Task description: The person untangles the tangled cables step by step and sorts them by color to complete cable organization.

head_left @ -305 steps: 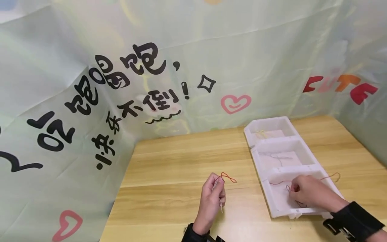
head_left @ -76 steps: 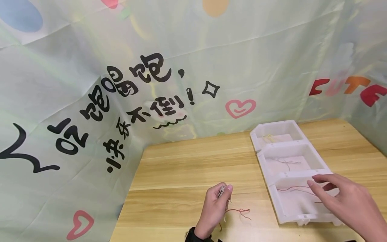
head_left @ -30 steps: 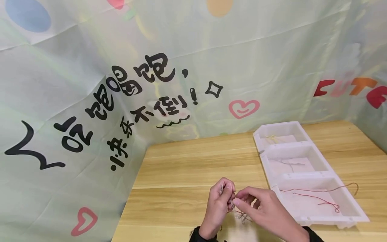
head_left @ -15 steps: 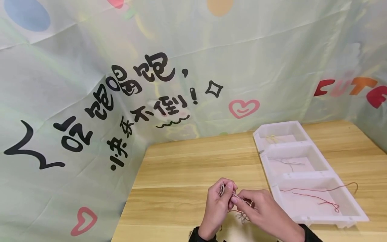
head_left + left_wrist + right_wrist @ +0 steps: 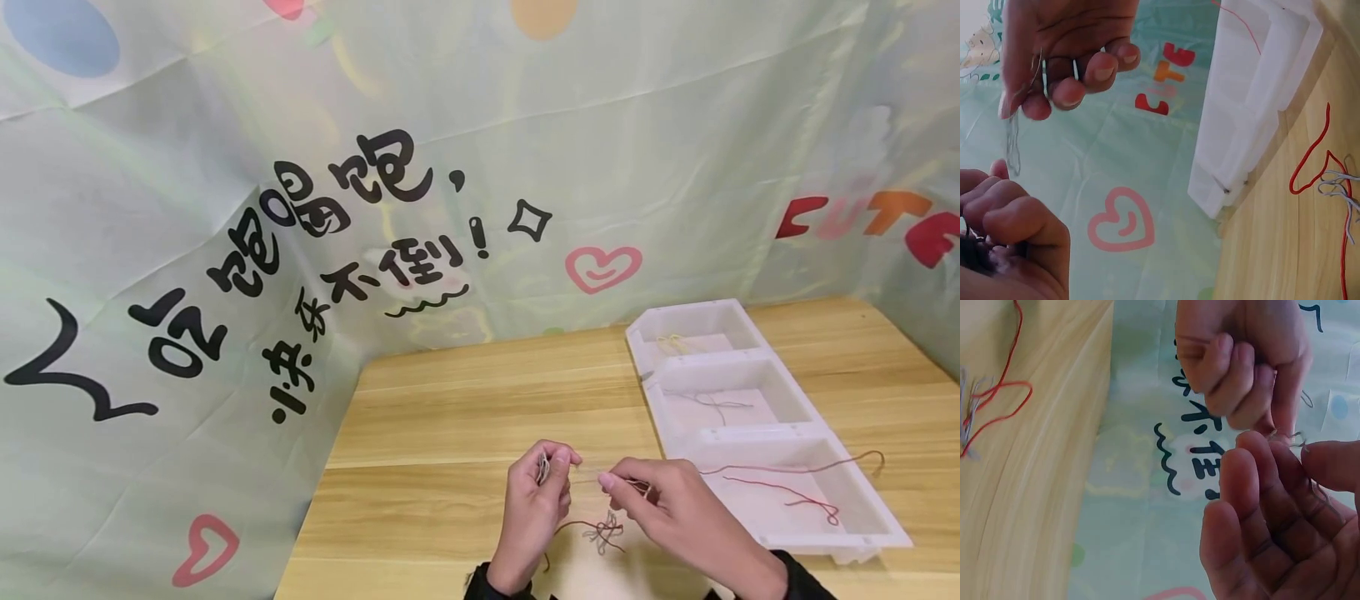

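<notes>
In the head view my left hand (image 5: 534,504) grips a small bundle of grey string (image 5: 543,468) in its curled fingers. To its right, my right hand (image 5: 671,504) pinches strands of grey string (image 5: 1322,497) between thumb and forefinger; in the right wrist view they run across its palm. Thin strands (image 5: 1013,144) span the short gap between the hands in the left wrist view. On the table below lies a red string (image 5: 573,523), with a tangled clump of grey string (image 5: 1338,187) against it. The bundle inside my left fist is mostly hidden.
A white three-compartment tray (image 5: 780,433) stands on the wooden table (image 5: 450,433) at right. Its far section holds yellow string (image 5: 672,342), the middle grey string (image 5: 716,403), the near one red strings (image 5: 780,487), one hanging over the rim. Printed cloth (image 5: 480,150) surrounds the table.
My right hand left the tray's near section and met my left; the two have just drawn apart. Red string once in my left hand lies on the table, and a grey clump has appeared there.
</notes>
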A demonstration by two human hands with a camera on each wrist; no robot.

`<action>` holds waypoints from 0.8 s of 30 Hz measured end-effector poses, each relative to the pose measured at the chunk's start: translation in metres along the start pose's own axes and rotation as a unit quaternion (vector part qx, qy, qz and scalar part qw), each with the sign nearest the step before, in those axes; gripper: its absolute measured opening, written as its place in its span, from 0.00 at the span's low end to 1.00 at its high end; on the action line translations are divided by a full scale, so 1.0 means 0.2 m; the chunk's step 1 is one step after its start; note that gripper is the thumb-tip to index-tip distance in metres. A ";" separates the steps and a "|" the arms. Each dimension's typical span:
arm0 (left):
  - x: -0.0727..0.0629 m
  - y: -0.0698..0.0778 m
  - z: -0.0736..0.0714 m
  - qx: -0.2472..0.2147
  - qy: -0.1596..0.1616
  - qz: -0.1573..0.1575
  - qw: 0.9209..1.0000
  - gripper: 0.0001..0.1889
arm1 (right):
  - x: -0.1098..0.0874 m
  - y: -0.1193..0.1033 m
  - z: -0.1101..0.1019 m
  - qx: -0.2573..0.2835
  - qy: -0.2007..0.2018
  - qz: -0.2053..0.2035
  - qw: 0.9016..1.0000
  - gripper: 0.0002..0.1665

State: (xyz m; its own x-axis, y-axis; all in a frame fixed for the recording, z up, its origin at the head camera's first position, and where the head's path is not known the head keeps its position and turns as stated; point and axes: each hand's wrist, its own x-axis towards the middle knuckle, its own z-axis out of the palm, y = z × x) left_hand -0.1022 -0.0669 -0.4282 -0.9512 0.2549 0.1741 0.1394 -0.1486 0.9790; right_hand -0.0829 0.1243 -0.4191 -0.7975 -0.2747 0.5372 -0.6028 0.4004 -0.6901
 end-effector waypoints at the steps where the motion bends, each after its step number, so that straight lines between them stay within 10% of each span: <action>1: 0.00 0.00 0.00 0.001 0.005 -0.003 1.000 0.20 | 0.00 0.00 -0.01 -0.004 0.000 0.004 1.000 0.17; 24: 0.01 0.00 -0.01 -0.005 0.028 -0.028 0.999 0.14 | 0.03 0.35 -0.48 -0.162 0.016 0.172 0.972 0.07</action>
State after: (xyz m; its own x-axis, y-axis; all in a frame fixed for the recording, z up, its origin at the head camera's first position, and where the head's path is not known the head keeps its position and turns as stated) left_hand -0.1034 -0.0680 -0.4275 -0.9715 0.2088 0.1125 0.0831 -0.1444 0.9860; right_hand -0.1272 0.2358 -0.4184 -0.9457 -0.0511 0.3209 -0.2580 0.7186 -0.6459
